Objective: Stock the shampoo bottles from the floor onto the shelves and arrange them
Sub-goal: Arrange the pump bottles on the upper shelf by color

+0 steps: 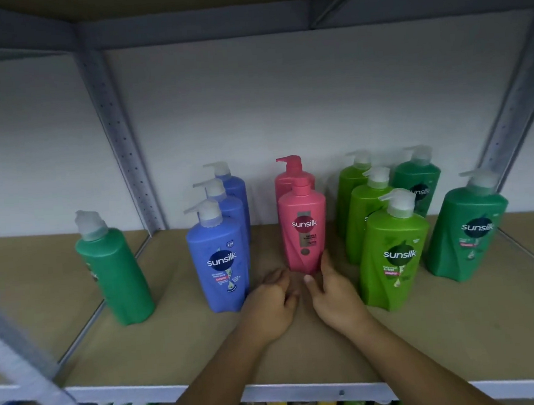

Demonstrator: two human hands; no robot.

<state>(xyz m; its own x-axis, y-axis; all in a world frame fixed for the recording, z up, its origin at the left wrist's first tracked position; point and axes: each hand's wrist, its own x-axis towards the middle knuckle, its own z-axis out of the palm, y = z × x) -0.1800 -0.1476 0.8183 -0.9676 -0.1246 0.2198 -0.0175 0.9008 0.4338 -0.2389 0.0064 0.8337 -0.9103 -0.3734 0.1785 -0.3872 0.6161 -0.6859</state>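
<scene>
Front pink bottle (304, 228) upright mid-shelf (175, 351), ahead of rear pink bottle (290, 175). Right hand (335, 295) fingers straight at its lower right edge; left hand (269, 300) loosely curled, empty, just beside. Push low at the base, label forward, so it won't tip.

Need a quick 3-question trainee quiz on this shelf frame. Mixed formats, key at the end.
1. How many blue bottles stand in a row on the shelf?
2. True or false: the front pink bottle lies on its side.
3. The lone bottle in the left bay is: A) dark green B) pink C) blue

Key: 1) three; 2) false, it stands upright; 3) A
</scene>
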